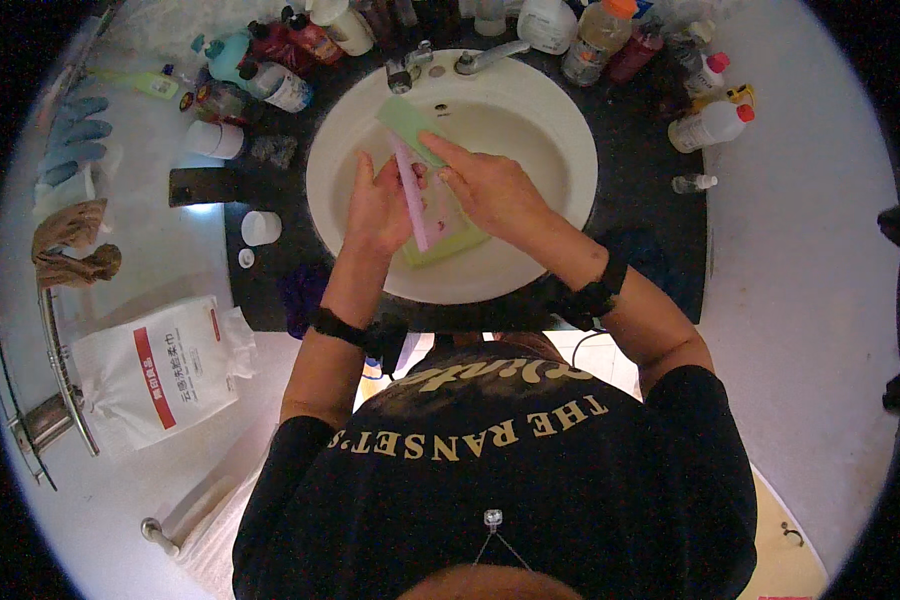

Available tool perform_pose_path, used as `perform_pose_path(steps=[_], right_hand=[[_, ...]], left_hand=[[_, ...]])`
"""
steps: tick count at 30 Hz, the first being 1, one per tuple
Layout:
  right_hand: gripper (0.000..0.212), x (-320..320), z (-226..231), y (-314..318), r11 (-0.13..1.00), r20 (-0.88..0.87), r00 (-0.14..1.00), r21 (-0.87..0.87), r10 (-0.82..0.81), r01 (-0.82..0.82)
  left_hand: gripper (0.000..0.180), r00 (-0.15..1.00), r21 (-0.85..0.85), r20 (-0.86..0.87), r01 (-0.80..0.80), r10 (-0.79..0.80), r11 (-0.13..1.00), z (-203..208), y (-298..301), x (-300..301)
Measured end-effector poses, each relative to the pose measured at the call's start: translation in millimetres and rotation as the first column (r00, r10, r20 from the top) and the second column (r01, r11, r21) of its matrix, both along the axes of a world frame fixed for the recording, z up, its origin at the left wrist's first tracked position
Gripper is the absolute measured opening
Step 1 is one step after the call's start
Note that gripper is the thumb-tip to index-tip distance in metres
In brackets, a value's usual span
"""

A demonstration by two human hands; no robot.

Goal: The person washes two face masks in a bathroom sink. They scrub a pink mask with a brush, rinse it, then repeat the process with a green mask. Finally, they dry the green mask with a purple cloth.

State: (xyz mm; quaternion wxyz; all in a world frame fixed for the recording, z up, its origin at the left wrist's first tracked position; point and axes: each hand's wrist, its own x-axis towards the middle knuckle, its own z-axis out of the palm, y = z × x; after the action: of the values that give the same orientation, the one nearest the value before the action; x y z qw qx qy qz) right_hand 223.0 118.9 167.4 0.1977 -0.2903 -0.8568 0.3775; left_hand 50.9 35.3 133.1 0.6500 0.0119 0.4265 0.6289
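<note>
Over the white oval washbasin (pixel 560 170), my left hand (pixel 378 212) grips a thin piece with a pink edge (pixel 410 195), tilted nearly upright. Its face looks see-through, and my left fingertips show behind it; I cannot make out exactly what it is. My right hand (pixel 495 195) reaches in from the right, its fingers pressed on a flat light-green rectangular pad (pixel 406 125) at the top of the pink-edged piece. Lower in the basin, below both hands, lies a yellow-green flat thing (pixel 445 247), partly hidden by the pink-edged piece.
At the basin's back stands a metal tap (pixel 407 70) and a lever (pixel 492 57). Several bottles crowd the dark counter's (pixel 650 220) back, including an orange-capped bottle (pixel 600 45). A white jar (pixel 261 228) stands at left. A white soft pack (pixel 165 370) and brown cloth (pixel 73 240) hang nearby.
</note>
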Motion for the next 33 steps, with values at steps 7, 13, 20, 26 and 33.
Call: perform_pose_path(steps=[7,13,20,26,33], right_hand=[[0.046,3.8,-1.8,-27.7,0.993,0.237,0.966,-0.076,0.107,-0.091],[0.047,43.4,-18.6,-66.6,0.97,0.339,0.917,-0.19,0.212,-0.154],[0.048,59.9,-55.8,-59.2,0.969,0.123,0.992,-0.245,-0.014,0.044],[0.053,48.7,-71.0,-69.4,0.924,0.011,0.998,-0.378,0.068,-0.058],[0.051,12.0,-71.0,-83.5,0.896,0.076,0.991,-0.44,0.105,-0.061]], left_hand=[[0.081,0.968,-0.066,0.013,-0.251,0.252,0.966,3.5,7.8,11.8],[0.059,0.932,-0.017,0.207,-0.302,0.299,0.953,-27.5,-6.0,-21.9],[0.024,0.907,-0.125,-0.024,-0.42,0.42,0.899,-94.9,-9.1,-47.7],[0.024,0.734,-0.189,0.257,-0.6,0.629,0.777,-84.0,-18.5,-32.9],[0.033,0.926,-0.035,-0.218,-0.323,0.308,0.946,-59.5,-29.1,1.5]])
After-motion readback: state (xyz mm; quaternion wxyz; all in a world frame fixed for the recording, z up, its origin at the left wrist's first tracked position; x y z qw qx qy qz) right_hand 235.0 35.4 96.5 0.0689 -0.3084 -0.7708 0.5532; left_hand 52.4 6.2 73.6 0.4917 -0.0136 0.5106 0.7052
